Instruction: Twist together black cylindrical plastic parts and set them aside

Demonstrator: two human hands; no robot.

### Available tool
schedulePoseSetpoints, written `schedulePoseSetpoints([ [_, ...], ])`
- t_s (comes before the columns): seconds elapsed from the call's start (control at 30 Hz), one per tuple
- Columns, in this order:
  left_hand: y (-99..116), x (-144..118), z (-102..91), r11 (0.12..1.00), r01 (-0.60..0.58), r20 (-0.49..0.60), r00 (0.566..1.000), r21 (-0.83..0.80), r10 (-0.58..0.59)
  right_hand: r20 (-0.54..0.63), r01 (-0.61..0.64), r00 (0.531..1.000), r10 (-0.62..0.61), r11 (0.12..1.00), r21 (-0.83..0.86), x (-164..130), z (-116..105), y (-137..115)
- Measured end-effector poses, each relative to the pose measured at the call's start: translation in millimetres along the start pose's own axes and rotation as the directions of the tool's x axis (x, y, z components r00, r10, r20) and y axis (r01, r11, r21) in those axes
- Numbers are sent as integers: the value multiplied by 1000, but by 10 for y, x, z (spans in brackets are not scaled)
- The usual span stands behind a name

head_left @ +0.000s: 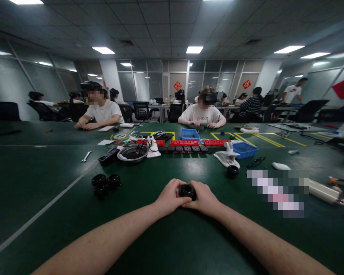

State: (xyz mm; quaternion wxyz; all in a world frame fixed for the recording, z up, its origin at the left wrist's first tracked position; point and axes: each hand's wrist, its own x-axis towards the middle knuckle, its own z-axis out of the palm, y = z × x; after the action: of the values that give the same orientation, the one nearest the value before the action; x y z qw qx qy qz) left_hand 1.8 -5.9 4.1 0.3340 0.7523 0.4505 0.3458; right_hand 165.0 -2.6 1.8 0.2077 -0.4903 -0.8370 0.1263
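Both hands close around one glossy black wheel (188, 191), thick and ring-shaped with a hollow centre, at the front middle of the green table (149, 244). My left hand (171, 198) grips its left side, thumb across the near edge. On its other side, my right hand (204, 196) has its fingers pressed against the rim. Parts of the wheel are hidden by the fingers. Three similar black wheels (114, 181) sit in a cluster to the left. Another black wheel (232, 172) lies to the right, beside a white clamp-like piece (227, 154).
Red power strips (184, 143) run across the middle. A metal bowl (123, 158) with dark cable, a wrench (86, 156) and blue bins (244, 150) lie nearby. A pale cylinder (322, 191) is at right. Two people (103, 112) sit across the table.
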Motion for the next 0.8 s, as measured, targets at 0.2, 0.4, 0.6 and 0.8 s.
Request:
schedulePoseSetpoints([
  [0.2, -31, 43, -109, 995, -67, 182, 980, -75, 80, 216, 104, 959, -185, 935, 339, 36, -173, 114],
  [0.4, -47, 63, -128, 993, -80, 215, 972, -81, 96, 345, 48, 911, -226, 889, 455, 59, -289, 145],
  [0.6, -69, 71, -127, 992, -90, 229, 967, -93, 109, 347, 52, 905, -245, 875, 482, 76, -280, 164],
  [0.8, -82, 76, -117, 993, -56, 215, 974, -107, 78, 338, 1, 924, -179, 884, 468, 79, -215, 194],
])
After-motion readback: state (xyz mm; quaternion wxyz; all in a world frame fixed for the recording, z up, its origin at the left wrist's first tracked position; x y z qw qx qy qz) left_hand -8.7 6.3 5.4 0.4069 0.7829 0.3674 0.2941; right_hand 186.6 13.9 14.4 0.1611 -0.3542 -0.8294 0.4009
